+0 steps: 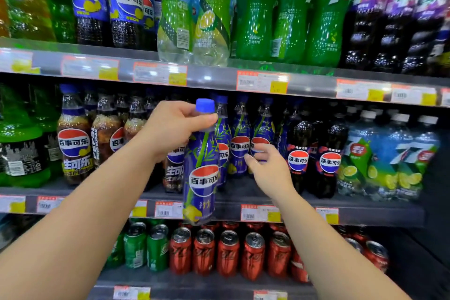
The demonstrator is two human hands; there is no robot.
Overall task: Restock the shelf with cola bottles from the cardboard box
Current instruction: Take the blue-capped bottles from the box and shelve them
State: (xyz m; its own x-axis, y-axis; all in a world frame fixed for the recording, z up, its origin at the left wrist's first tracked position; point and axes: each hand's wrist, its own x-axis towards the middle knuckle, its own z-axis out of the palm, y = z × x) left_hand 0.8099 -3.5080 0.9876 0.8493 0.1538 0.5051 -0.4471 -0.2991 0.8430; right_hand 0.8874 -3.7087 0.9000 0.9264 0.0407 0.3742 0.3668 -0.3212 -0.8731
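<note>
Shelf point(219, 198) stocked | left hand point(170, 126) grips cola bottle point(201, 173) neck | right hand point(267, 165) fingers loosely spread

Two bare forearms are seen, with no sleeve reaching the visible length. The left hand point(170, 126) and right hand point(269, 168) are uncovered: no glove, ring, watch or wristband is worn.

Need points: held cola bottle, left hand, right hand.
held cola bottle point(202, 179), head view, on the round logo of its label.
left hand point(174, 126), head view, on the back of the hand.
right hand point(270, 170), head view, on the back of the hand.
</note>
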